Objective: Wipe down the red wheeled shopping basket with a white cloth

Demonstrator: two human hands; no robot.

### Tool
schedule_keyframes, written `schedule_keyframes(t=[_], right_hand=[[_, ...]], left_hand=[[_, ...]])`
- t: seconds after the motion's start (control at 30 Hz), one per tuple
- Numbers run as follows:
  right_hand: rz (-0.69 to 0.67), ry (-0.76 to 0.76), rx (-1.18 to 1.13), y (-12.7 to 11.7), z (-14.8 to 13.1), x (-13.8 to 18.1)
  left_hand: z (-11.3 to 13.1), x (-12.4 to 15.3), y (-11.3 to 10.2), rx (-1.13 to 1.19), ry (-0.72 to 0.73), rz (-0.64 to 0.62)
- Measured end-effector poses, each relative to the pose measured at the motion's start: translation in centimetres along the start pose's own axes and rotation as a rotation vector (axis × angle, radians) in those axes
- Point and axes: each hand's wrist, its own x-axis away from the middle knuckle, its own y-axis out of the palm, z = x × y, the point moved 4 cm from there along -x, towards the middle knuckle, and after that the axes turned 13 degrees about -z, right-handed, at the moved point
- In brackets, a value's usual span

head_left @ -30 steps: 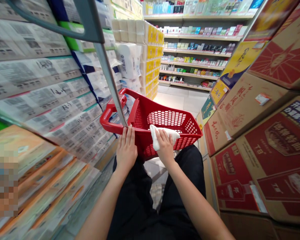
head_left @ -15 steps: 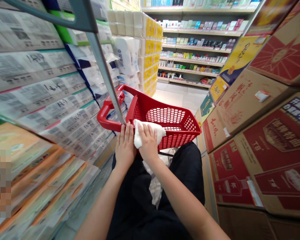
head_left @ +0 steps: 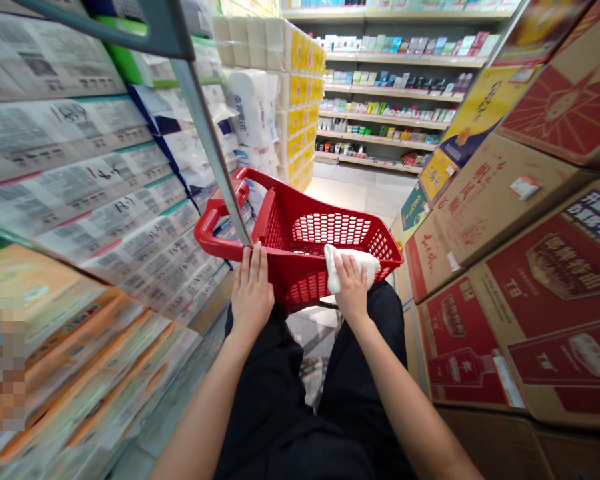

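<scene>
A red plastic shopping basket (head_left: pixel 300 257) with lattice walls stands between my knees, its inside bare where I can see it. My left hand (head_left: pixel 251 287) lies flat against the near side at its left end, beside the base of the metal pull handle (head_left: pixel 211 140), fingers stretched out and holding nothing. My right hand (head_left: pixel 353 287) presses a folded white cloth (head_left: pixel 370 262) onto the near rim, towards the right end. The fingers lie over the cloth; its underside is hidden.
Stacked cartons (head_left: pixel 480 193) rise close on my right. Piled paper packs (head_left: pixel 95 167) and orange-edged packs (head_left: pixel 70 347) line the left. Yellow-and-white tissue bundles (head_left: pixel 300 93) stand ahead, with stocked shelves (head_left: pixel 390 93) behind them and pale floor tiles (head_left: pixel 347 190) before the shelves.
My right hand has slid the white cloth rightward along the basket's near rim, from beside my left hand towards the right end. My left hand has stayed in place.
</scene>
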Motion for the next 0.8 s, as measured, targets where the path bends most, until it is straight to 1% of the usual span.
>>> schedule_keyframes(t=[0.07,0.1,0.17,0.23,0.3,0.37,0.4,0.47,0.53,0.6,0.73,0.8], right_hand=[[-0.026,0.048,-0.032,-0.3,-0.4,-0.2],[-0.043,0.063,-0.054,-0.5,-1.3,-0.5],[-0.077,0.047,-0.099,-0.7,-4.2,-1.0],[-0.095,-0.041,-0.136,-1.1,-8.1,-1.5],[-0.082,-0.147,-0.168,-1.5,-11.6,-1.7],[-0.066,-0.216,-0.196,-1.8,-13.7,-1.8],[-0.064,-0.241,-0.205,-1.8,-14.0,-1.8],[-0.061,-0.275,-0.202,-1.6,-13.4,-1.8],[-0.057,-0.285,-0.173,-1.2,-11.4,-1.6],[-0.050,-0.254,-0.136,-0.8,-8.4,-1.3],[-0.038,-0.130,-0.078,-0.3,-2.1,-0.4],[-0.030,-0.077,-0.060,-0.4,0.0,-0.1]], left_hand=[[0.0,0.0,0.0,-0.002,0.002,-0.001],[-0.1,0.0,0.1,-0.004,0.004,-0.002],[-0.2,0.1,0.2,-0.008,0.010,-0.001],[-0.4,0.1,0.2,-0.013,0.017,0.003],[-0.6,0.1,0.2,-0.013,0.036,0.005],[-0.7,0.1,0.2,-0.006,0.061,0.003],[-0.7,0.1,0.1,-0.003,0.068,0.001],[-0.7,0.1,0.1,0.003,0.058,0.008],[-0.6,0.0,0.0,0.011,0.036,0.020],[-0.4,0.0,0.1,0.022,0.021,0.032],[-0.2,-0.1,0.1,0.032,0.009,0.041],[-0.2,-0.1,0.2,0.035,0.005,0.044]])
